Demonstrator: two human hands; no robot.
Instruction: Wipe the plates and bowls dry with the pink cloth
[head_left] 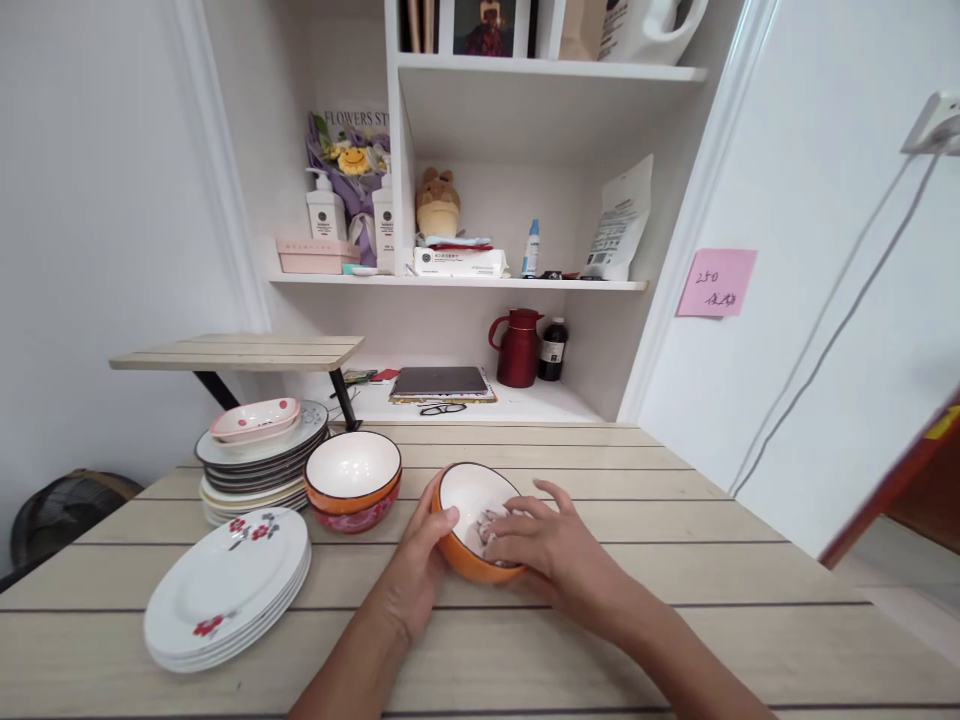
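Note:
An orange bowl (469,560) with a white inside and a dark rim is tilted towards me, low over the table's middle. My left hand (422,555) grips its left side, thumb over the rim and fingers around the outer wall. From the right, my right hand (559,550) reaches over the rim with fingers spread inside the bowl; its thumb appears to be against the outside. Beneath these fingers is a greyish-pink patch, perhaps a reflection or print; I cannot tell. Left of the held bowl stands another orange bowl (352,468), nested in a red-patterned bowl (360,518).
White flower-patterned plates (202,575) are stacked at front left. Behind them, a dark-rimmed plate stack (262,465) carries a pink oval dish (255,420). A raised wooden shelf (240,350) overhangs the back left. A red jug (519,348) and a laptop (441,380) are behind the table.

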